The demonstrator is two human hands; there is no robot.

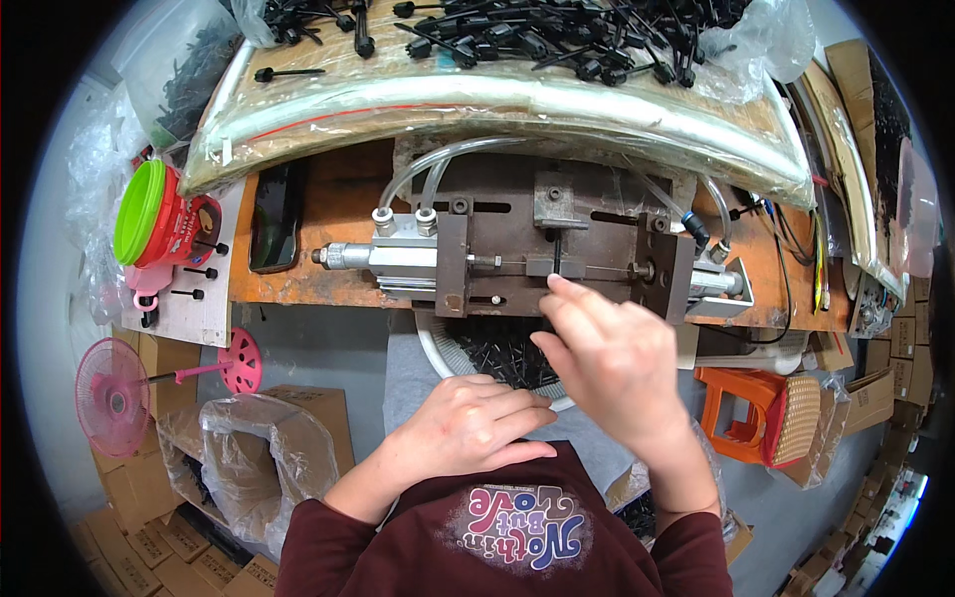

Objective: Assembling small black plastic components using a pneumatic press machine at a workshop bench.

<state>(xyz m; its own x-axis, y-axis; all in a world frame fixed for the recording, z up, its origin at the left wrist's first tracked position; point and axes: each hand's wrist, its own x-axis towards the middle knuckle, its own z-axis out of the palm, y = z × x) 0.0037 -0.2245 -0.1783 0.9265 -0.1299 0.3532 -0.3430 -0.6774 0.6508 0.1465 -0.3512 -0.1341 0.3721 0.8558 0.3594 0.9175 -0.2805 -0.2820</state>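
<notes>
My right hand [612, 358] reaches up to a dark metal fixture [612, 234] on the bench. Its fingertips are at the small block [540, 267] in the middle, by a thin black stemmed part [557, 247] standing in line with the top bracket [554, 204]. The thumb is held apart from the fingers, and no object shows in the gap. Close to my body rests my left hand [468, 423], back upward, fingers loosely bent and thumb apart; nothing shows in it, though its palm is hidden. Beyond both hands, a white basket [435, 348] holds many black parts.
Air cylinders [403, 267] with clear hoses flank the fixture. A raised, plastic-wrapped board [348, 104] behind it carries a heap of black stemmed parts [557, 40]. A phone [276, 219] and a red-green bucket [154, 214] are left; an orange stool [751, 413] stands right.
</notes>
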